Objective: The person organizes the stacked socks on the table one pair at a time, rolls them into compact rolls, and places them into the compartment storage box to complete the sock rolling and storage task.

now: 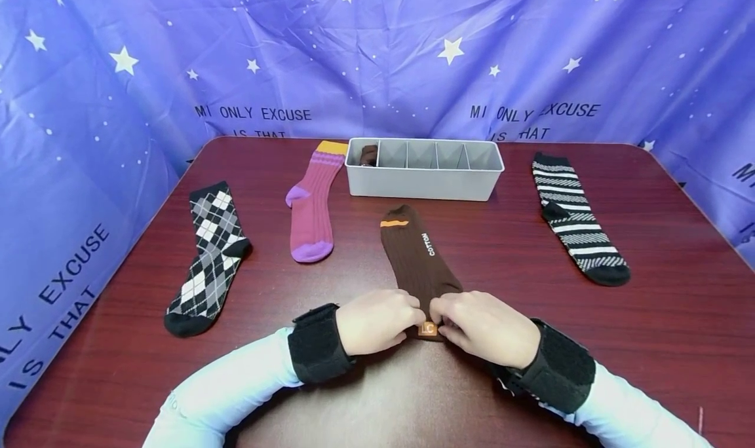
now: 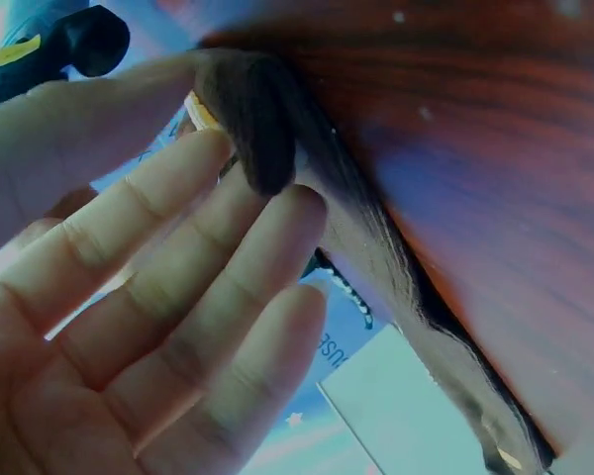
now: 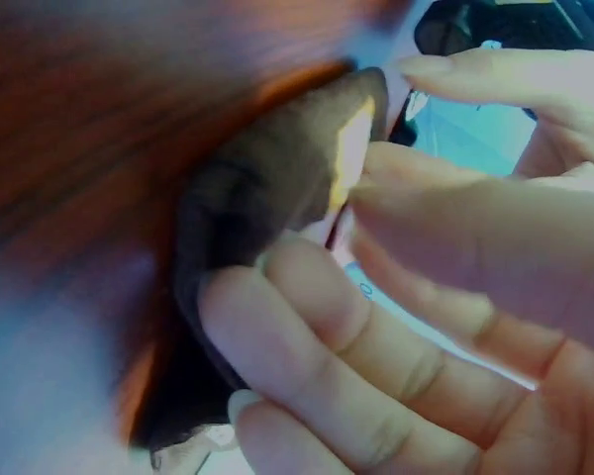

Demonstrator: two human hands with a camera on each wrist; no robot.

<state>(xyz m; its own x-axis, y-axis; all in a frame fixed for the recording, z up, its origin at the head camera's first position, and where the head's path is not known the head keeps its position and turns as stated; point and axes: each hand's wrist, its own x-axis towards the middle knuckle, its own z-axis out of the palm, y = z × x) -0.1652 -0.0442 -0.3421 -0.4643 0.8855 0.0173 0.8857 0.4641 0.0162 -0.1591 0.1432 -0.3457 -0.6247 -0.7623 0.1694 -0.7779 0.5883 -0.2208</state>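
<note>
A brown ribbed sock with an orange stripe near the toe and white lettering lies flat at the table's middle, toe pointing away. Its cuff, with an orange label, is nearest the person. My left hand pinches the left side of the cuff, and the left wrist view shows the brown fabric at thumb and index finger. On the other side, my right hand holds the cuff edge beside the label; in the right wrist view its fingertips touch the fabric, partly hiding it.
A grey divided box stands at the back, something dark brown in its leftmost compartment. An argyle sock and a pink-purple sock lie left, a black-and-white striped sock right. A starry curtain hangs behind.
</note>
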